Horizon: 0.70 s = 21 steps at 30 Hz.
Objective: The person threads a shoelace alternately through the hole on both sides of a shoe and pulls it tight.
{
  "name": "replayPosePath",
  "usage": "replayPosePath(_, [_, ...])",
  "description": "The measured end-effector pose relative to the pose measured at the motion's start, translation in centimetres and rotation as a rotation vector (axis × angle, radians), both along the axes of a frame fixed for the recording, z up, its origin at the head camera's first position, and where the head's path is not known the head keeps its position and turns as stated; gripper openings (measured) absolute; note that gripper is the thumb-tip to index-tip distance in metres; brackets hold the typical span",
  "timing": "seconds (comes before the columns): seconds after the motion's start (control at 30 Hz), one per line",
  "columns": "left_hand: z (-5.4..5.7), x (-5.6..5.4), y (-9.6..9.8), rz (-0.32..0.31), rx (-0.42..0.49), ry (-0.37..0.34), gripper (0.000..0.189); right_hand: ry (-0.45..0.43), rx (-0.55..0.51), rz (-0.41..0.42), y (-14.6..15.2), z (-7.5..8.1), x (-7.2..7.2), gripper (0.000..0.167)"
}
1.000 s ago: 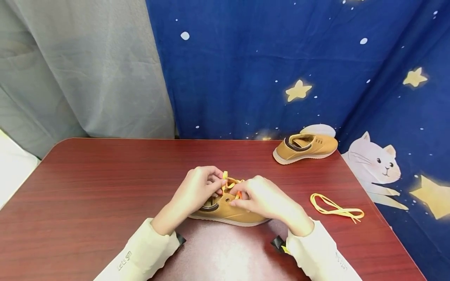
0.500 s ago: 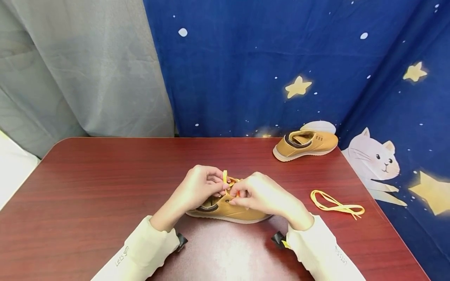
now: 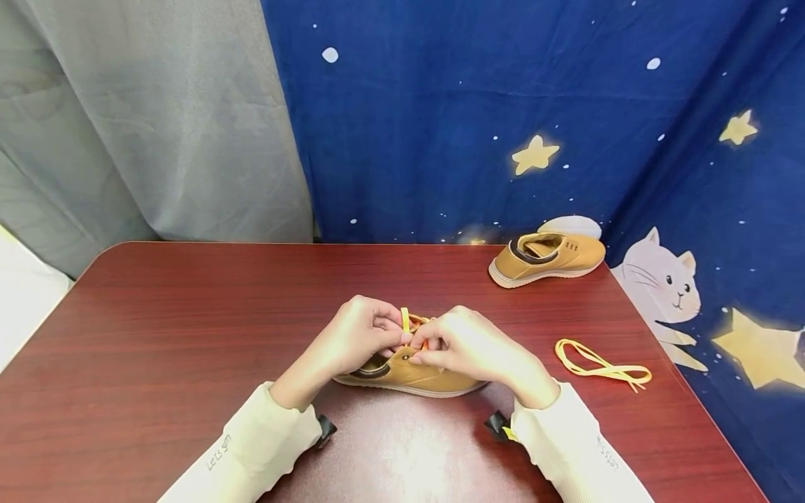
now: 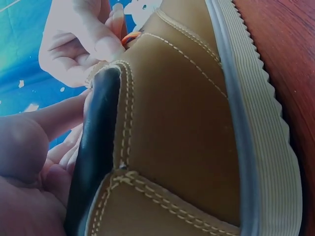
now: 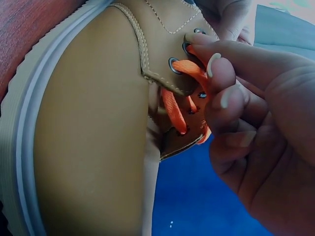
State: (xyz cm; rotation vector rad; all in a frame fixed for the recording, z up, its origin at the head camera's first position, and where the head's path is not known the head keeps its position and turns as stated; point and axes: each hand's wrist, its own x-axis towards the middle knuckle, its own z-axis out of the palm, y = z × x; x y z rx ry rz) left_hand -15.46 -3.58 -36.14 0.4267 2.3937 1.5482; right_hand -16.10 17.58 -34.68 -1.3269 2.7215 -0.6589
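Observation:
A tan low shoe [image 3: 434,377] stands on the table between the hands, toe to the right. Its flat shoelace [image 3: 405,320] looks yellow in the head view and orange through the eyelets in the right wrist view. At the shoe's opening, my left hand [image 3: 365,334] pinches the lace between thumb and index finger; a short strip sticks up there. My right hand [image 3: 474,346] pinches the near eyelet flap [image 5: 170,14] by its edge, close to the top eyelet. In the left wrist view, left fingers [image 4: 59,115] reach behind the dark collar [image 4: 98,118], their tips partly hidden.
A second tan shoe [image 3: 547,260], with no lace in its eyelets, stands at the table's back right corner. A folded yellow shoelace [image 3: 604,367] lies to the right of the right hand. Curtains [image 3: 440,126] hang behind the reddish-brown table [image 3: 189,314].
The left fingertips have shifted slightly right, toward the right hand. Less of the lace loops beside them now. The right hand keeps nearly the same place on the shoe.

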Motion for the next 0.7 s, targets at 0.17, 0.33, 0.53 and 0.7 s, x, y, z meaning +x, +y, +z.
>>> replayPosePath(0.17, [0.2,0.1,0.1,-0.041,-0.097,0.063,0.010,0.010,0.006,-0.013,0.0,0.1,0.0,0.007])
replayPosePath(0.33, [0.3,-0.1,-0.3,-0.101,-0.117,0.037,0.011,0.006,0.012,-0.041,0.1,0.1,0.0,0.009])
replayPosePath(0.53, [0.5,0.1,-0.9,-0.184,-0.124,0.069,0.021,-0.003,0.021,-0.060,0.1,-0.1,-0.1,0.010])
replayPosePath(0.7, [0.3,0.9,-1.0,-0.259,-0.215,0.215,0.051,-0.009,0.030,-0.075,0.2,-0.4,-0.1,0.010])
